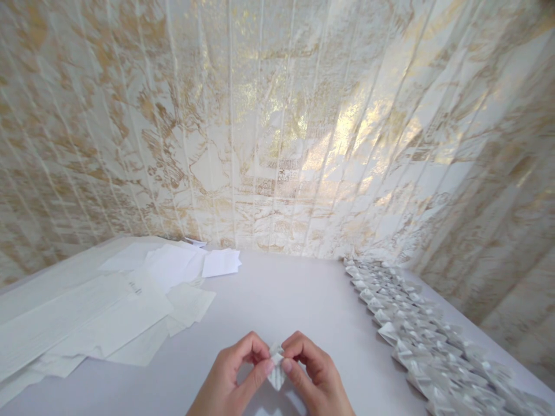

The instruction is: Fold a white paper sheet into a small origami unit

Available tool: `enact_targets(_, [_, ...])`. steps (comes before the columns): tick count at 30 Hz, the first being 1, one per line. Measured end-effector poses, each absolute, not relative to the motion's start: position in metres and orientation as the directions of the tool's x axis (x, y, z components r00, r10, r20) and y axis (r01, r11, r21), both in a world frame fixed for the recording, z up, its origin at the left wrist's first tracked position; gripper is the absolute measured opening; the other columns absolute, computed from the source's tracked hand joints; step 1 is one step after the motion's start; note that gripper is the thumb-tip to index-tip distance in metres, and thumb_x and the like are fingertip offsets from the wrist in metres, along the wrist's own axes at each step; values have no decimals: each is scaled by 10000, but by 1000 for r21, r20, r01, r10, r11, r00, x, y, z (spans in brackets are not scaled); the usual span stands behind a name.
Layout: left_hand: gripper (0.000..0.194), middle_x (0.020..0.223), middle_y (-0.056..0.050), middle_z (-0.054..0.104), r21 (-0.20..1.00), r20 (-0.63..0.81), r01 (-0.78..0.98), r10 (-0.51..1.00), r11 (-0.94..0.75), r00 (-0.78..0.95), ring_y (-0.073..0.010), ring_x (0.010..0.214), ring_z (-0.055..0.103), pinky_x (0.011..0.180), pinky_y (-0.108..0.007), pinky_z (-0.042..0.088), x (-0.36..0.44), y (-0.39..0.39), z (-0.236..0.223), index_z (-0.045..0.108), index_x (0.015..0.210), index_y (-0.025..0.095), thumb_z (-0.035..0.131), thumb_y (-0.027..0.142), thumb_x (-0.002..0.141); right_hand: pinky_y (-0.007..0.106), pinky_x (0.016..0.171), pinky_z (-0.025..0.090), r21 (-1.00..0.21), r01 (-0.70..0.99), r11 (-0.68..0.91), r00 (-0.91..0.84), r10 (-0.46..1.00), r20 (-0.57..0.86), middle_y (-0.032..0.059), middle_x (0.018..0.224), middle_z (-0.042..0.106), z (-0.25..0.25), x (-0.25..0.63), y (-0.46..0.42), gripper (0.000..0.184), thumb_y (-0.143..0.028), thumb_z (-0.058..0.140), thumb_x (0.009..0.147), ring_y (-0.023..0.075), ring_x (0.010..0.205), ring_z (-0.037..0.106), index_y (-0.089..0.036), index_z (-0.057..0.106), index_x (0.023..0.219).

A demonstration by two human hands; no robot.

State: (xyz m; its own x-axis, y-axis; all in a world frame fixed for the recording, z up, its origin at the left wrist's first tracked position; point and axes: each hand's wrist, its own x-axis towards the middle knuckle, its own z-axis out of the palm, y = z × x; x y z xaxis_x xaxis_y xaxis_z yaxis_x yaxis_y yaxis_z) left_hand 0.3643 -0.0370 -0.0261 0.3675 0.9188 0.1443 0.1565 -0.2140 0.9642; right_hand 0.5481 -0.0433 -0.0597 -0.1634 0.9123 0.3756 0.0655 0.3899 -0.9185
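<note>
A small folded paper piece [276, 375], white with faint grey print, is held between both hands just above the table, near the bottom middle of the head view. My left hand [236, 370] pinches its left side between thumb and forefinger. On its right side, the thumb and forefinger of my right hand [314, 370] grip it in the same way. Its lower end comes to a point. Fingertips cover part of its upper edges.
Loose paper sheets [99, 318] lie overlapping on the left of the pale table [295, 300], with smaller white slips [221, 263] behind. Rows of folded paper pieces [416, 329] run along the right side. A patterned curtain [260, 127] hangs behind the table.
</note>
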Motion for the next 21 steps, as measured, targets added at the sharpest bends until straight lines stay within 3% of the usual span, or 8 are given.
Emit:
enact_targets(12, [147,732,47,503,962,169,149,928,-228,331,-167,736,535,727,-262,396,365,-43,-22,484,841,236,540,359,898,266,627,338,-969,-51,243,-213,945,249,-44,711,480,-61,541,-49,465,-656,580,869,145,639,449,-232,522,1051])
enact_targets(21, [190,701,50,478,963,166,146,922,-229,349,-168,706,515,695,-256,391,366,-44,-20,493,825,236,529,406,900,257,592,370,-974,-55,222,-326,918,227,-68,651,438,-60,541,-47,467,-646,544,899,125,568,451,-222,510,1090])
